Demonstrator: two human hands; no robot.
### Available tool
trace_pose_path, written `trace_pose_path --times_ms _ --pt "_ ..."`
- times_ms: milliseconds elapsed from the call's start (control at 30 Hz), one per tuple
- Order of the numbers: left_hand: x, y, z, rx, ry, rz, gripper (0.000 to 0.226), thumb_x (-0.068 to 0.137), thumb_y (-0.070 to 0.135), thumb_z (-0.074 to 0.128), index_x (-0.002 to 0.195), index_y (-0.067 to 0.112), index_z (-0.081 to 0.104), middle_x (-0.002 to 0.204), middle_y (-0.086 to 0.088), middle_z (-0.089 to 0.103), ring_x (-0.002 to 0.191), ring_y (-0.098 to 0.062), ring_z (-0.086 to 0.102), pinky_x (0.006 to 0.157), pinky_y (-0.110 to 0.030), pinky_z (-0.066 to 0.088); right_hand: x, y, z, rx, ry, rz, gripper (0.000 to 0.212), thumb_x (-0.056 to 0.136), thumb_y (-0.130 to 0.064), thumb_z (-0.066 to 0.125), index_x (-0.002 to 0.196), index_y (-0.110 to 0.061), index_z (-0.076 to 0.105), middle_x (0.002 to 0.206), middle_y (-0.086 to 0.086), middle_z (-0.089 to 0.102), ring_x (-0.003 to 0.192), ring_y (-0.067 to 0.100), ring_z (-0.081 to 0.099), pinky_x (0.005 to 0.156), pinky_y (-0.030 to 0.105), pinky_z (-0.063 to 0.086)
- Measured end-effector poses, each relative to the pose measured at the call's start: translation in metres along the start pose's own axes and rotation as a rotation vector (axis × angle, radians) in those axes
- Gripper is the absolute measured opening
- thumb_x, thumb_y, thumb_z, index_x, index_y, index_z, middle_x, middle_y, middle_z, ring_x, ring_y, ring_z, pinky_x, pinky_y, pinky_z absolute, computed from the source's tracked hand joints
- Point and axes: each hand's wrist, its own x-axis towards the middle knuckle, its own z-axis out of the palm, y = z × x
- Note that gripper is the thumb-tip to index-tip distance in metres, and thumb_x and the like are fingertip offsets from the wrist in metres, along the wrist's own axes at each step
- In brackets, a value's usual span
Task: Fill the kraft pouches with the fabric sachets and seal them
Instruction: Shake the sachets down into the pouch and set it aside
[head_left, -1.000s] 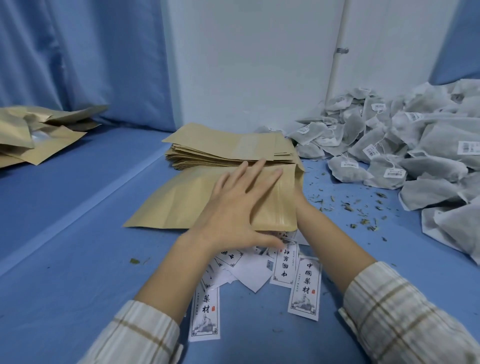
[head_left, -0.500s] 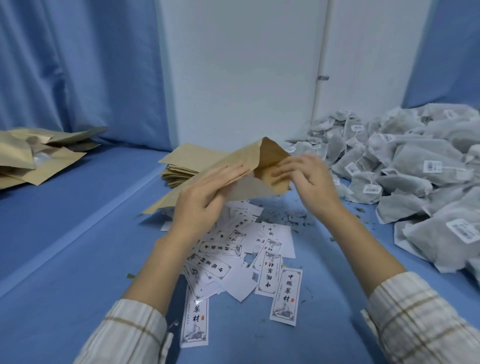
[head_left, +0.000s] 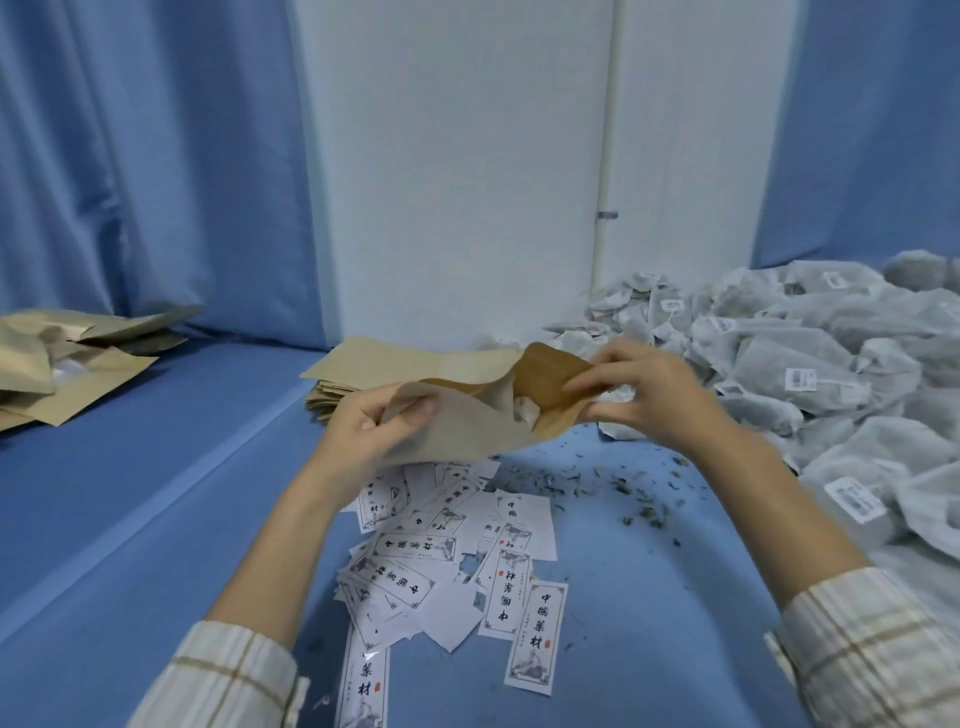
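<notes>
I hold one kraft pouch (head_left: 467, 426) in the air above the blue surface, its mouth pulled apart and facing right. My left hand (head_left: 374, 426) pinches the near wall of the pouch. My right hand (head_left: 644, 400) pinches the far lip at the mouth. Behind the pouch lies a flat stack of kraft pouches (head_left: 358, 374). A big heap of grey fabric sachets (head_left: 810, 374) with white labels fills the right side, just beyond my right hand.
Several printed paper labels (head_left: 447, 561) lie scattered under my forearms. Dried herb crumbs (head_left: 613, 483) litter the blue surface near the sachets. Filled kraft pouches (head_left: 67, 364) are piled at the far left. A white wall and blue curtains close the back.
The pouch lay flat under my left palm a second ago. Both hands lifted it off the surface and pulled its mouth wider apart.
</notes>
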Motion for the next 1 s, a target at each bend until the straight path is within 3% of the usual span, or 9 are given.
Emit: trace_pose_path --times_ms 100,233,367,467,533,633,733,833,1000 --pt "0.009 0.002 0.001 -0.023 0.097 -0.026 0.009 0.073 0.046 0.07 0.079 0.041 0.075 0.08 0.021 0.07 0.077 0.008 0.062 0.068 -0.007 0.045 0.002 -0.001 -0.013 -0.071 -0.054 -0.096 0.02 0.071 -0.04 0.065 0.078 -0.026 0.077 0.077 -0.013 0.054 0.069 -0.001 0.051 0.066 0.008 0.039" --pt "0.023 0.001 0.005 -0.108 0.371 -0.069 0.013 0.082 0.017 0.066 0.076 0.025 0.074 0.07 0.015 0.07 0.065 0.002 0.063 0.058 -0.014 0.049 0.003 -0.002 -0.026 -0.149 0.076 -0.142 0.03 0.075 -0.035 0.064 0.072 -0.007 0.075 0.078 0.006 0.067 0.067 0.021 0.062 0.066 0.024 0.045" --pt "0.036 0.002 0.016 -0.21 0.506 -0.133 0.013 0.089 0.02 0.061 0.081 0.021 0.072 0.076 0.008 0.072 0.07 -0.007 0.066 0.062 -0.023 0.051 0.007 -0.014 -0.036 0.089 0.216 -0.038 0.017 0.068 -0.038 0.072 0.076 -0.023 0.074 0.071 -0.002 0.067 0.065 0.013 0.059 0.067 0.027 0.05" --pt "0.044 0.008 0.02 -0.277 0.542 -0.122 0.014 0.092 0.024 0.059 0.085 0.022 0.071 0.083 0.009 0.073 0.078 -0.005 0.067 0.062 -0.017 0.051 0.016 -0.02 -0.046 0.564 0.315 0.146 0.041 0.06 -0.027 0.082 0.097 -0.031 0.066 0.071 0.0 0.067 0.069 0.013 0.063 0.068 0.021 0.053" --pt "0.046 0.013 0.022 -0.316 0.542 -0.11 0.014 0.092 0.024 0.059 0.086 0.023 0.072 0.087 0.007 0.074 0.08 -0.006 0.068 0.063 -0.017 0.052 0.024 -0.023 -0.046 0.717 0.269 0.197 0.039 0.063 -0.027 0.079 0.1 -0.032 0.067 0.079 -0.003 0.069 0.079 0.007 0.065 0.072 0.014 0.05" --pt "0.05 0.02 0.02 -0.337 0.534 -0.08 0.014 0.091 0.029 0.061 0.097 0.021 0.071 0.099 0.003 0.073 0.093 -0.011 0.068 0.073 -0.021 0.053 0.034 -0.033 -0.041 0.735 0.308 0.23 0.009 0.076 -0.024 0.072 0.078 -0.032 0.075 0.081 -0.011 0.073 0.08 0.001 0.065 0.07 0.012 0.05" --pt "0.055 0.028 0.015 -0.284 0.584 -0.024 0.016 0.087 0.036 0.065 0.094 0.022 0.069 0.1 0.005 0.071 0.1 -0.012 0.064 0.088 -0.027 0.05 0.044 -0.034 -0.039 0.7 0.441 0.275 0.017 0.081 -0.019 0.07 0.072 -0.034 0.073 0.076 -0.016 0.071 0.076 -0.003 0.063 0.071 0.013 0.051" --pt "0.068 0.042 0.015 -0.249 0.698 -0.011 0.02 0.087 0.026 0.068 0.069 0.02 0.061 0.065 0.014 0.059 0.067 -0.005 0.053 0.07 -0.022 0.044 0.055 -0.037 -0.042 0.633 0.536 0.285 0.015 0.082 -0.021 0.07 0.076 -0.035 0.069 0.073 -0.017 0.069 0.074 -0.004 0.062 0.073 0.015 0.05" --pt "0.102 0.068 0.02 -0.19 0.822 0.06 0.021 0.085 0.019 0.07 0.074 0.008 0.056 0.071 -0.003 0.042 0.068 -0.012 0.037 0.064 -0.028 0.033 0.072 -0.04 -0.053 0.458 0.695 0.32 0.015 0.084 -0.026 0.067 0.069 -0.028 0.063 0.06 -0.018 0.057 0.055 -0.01 0.05 0.055 0.005 0.037"
